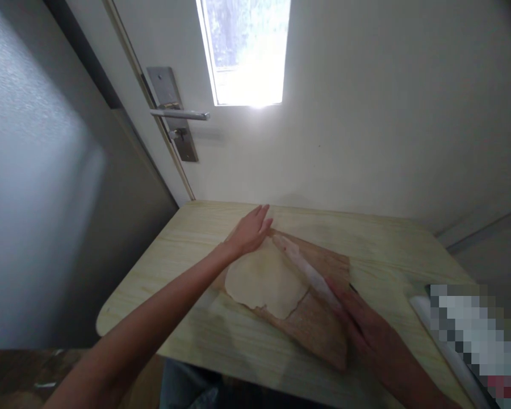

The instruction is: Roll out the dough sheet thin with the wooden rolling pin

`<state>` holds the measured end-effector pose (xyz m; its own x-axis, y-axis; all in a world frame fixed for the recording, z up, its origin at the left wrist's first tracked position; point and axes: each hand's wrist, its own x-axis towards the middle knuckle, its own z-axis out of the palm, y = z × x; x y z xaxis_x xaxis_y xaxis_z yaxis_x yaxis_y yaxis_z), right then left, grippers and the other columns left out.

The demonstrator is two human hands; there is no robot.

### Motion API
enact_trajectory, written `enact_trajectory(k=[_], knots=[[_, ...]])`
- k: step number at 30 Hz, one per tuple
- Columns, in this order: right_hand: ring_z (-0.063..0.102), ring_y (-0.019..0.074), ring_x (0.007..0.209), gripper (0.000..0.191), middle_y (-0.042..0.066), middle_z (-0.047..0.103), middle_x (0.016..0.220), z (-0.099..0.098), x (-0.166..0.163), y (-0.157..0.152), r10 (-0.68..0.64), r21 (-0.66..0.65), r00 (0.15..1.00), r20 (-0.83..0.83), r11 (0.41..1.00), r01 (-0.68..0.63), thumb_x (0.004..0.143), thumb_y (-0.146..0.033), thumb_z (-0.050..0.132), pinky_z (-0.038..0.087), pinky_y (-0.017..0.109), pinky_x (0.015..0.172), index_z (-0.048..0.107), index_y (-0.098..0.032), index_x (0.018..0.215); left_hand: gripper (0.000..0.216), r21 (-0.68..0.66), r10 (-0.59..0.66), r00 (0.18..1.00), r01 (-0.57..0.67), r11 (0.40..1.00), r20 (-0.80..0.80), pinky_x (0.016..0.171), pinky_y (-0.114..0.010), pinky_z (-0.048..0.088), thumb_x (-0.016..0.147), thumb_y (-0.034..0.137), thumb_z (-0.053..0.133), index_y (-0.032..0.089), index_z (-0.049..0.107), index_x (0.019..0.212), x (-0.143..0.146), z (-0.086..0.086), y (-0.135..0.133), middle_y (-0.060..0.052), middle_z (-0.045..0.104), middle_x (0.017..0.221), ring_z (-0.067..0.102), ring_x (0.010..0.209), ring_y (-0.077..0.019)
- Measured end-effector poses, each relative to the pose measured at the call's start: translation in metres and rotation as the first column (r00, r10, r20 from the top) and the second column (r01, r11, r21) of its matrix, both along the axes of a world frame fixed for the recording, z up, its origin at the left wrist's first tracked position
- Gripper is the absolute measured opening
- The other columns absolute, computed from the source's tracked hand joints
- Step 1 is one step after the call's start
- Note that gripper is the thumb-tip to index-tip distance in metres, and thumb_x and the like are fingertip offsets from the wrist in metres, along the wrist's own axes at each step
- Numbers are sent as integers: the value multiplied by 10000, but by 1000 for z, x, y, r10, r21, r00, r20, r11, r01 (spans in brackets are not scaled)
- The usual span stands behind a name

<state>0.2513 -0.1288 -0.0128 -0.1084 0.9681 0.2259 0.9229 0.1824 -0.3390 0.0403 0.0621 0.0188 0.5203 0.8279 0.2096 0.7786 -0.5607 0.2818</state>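
Observation:
A thin, pale sheet of dough [266,278] with a ragged near edge lies on a wooden board [319,335]. Along the dough's right side, slanting across the board, is a long whitish rolling pin [309,271] with a brownish far tip. My right hand [355,315] is closed around its near end. My left hand [251,230] is at the far left edge of the dough, fingers stretched out and holding nothing. Its fingertips are close to the pin's far tip; whether they touch it I cannot tell.
The board rests on a light wood-grain table [187,227] with rounded corners. Behind it stands a white door with a metal handle [181,115] and a bright window [249,54]. At the right edge lies a blurred-out item [472,335] on something white.

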Motion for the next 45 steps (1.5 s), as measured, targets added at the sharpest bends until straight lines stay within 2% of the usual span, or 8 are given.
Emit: enact_trajectory(k=[2, 6, 10, 14, 17, 26, 38, 45], knots=[[602, 171, 903, 433, 51, 607, 1053, 0, 3, -3, 1, -8, 999, -55, 1000, -1, 880, -258, 284, 519, 287, 688, 316, -281, 1311, 506, 27, -36, 999, 36, 999, -13, 1015, -283, 229, 899, 363, 132, 80, 283, 1290, 6, 12, 8, -123, 361, 1339, 292, 1246, -150], [618, 169, 844, 411, 48, 625, 943, -3, 5, -7, -10, -64, 999, -42, 998, 7, 877, -260, 282, 522, 286, 648, 384, -286, 1274, 474, 5, -169, 980, 171, 985, -100, 975, -301, 288, 900, 372, 173, 100, 339, 1251, 27, 20, 8, -133, 414, 1294, 361, 1205, -179], [621, 148, 799, 398, 62, 594, 930, -3, 3, -8, -5, -88, 999, -44, 996, 1, 878, -265, 282, 516, 255, 631, 422, -256, 1251, 437, -37, -347, 914, 347, 937, -208, 962, -332, 294, 888, 369, 260, 120, 372, 1229, 54, 5, -3, -148, 399, 1301, 349, 1213, -215], [618, 140, 747, 386, 56, 573, 905, -4, 3, -8, -38, -85, 998, -40, 996, 35, 879, -277, 294, 512, 248, 603, 435, -262, 1238, 582, -133, -448, 853, 427, 894, -269, 1005, -374, 213, 856, 427, 333, 149, 180, 1344, 73, -11, -7, -151, 226, 1399, 194, 1287, -248], [615, 141, 716, 382, 39, 562, 857, -7, 4, -9, -26, -92, 998, -51, 996, 21, 877, -277, 307, 511, 255, 595, 425, -282, 1241, 674, -188, -462, 846, 424, 886, -266, 1026, -401, 150, 835, 498, 323, 172, 73, 1369, 79, -17, -4, -138, 148, 1424, 112, 1303, -257], [615, 124, 631, 366, 22, 548, 822, -5, 5, -7, -16, -99, 998, -68, 995, 9, 872, -281, 318, 516, 214, 513, 434, -315, 1217, 697, -266, -464, 852, 402, 876, -241, 1025, -463, 111, 806, 586, 286, 209, 114, 1366, 77, -18, -5, -113, 155, 1425, 89, 1307, -261], [578, 86, 471, 495, 6, 533, 830, -6, -1, -13, 40, -75, 995, 93, 997, -33, 875, -206, 282, 464, 183, 369, 193, -408, 1319, 718, -153, -447, 882, 426, 892, -152, 1008, -455, 149, 788, 642, 218, 216, 136, 1360, 53, -18, -21, -126, 242, 1399, 158, 1294, -271], [572, 87, 435, 575, 32, 556, 866, -7, -2, -16, 74, 30, 960, 269, 996, -85, 852, -120, 243, 417, 168, 313, 108, -376, 1349, 657, -42, -425, 888, 424, 905, -174, 1017, -404, 144, 816, 605, 210, 224, 168, 1350, 39, -13, -36, -92, 309, 1375, 191, 1287, -237]])
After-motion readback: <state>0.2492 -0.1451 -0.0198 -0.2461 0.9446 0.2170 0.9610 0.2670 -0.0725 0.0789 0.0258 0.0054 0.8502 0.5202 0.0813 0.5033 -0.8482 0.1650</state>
